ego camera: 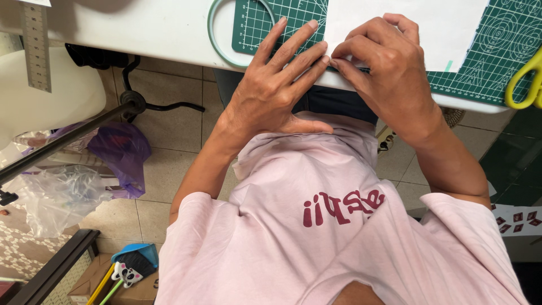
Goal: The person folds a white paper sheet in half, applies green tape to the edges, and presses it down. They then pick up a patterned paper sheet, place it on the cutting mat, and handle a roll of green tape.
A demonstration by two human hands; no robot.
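White paper sheet [403,25]: lies flat on green cutting mat [497,51], near edge of sheet close to mat's near edge, at table front.
L hand [276,85]: fingers straight, pressed together side by side, flat on mat w/ tips at sheet's near-left corner; thumb tucked toward body.
R hand [389,68]: fingers curled, tips pressing down on sheet's near edge, touching L fingertips; whether it pinches a fold, can't tell.
Mat: on white table [158,28], grid lines and circle patterns.
Pale green ring [217,39]: on table, overlapping mat's left edge.
Yellow scissor handles [528,79]: on mat, right of sheet.
Steel ruler [36,45]: well left of mat.
Purple plastic bag [121,152]: on tiled floor, below and left of mat.
Pink shirt [316,226]: wearer's, below mat edge.
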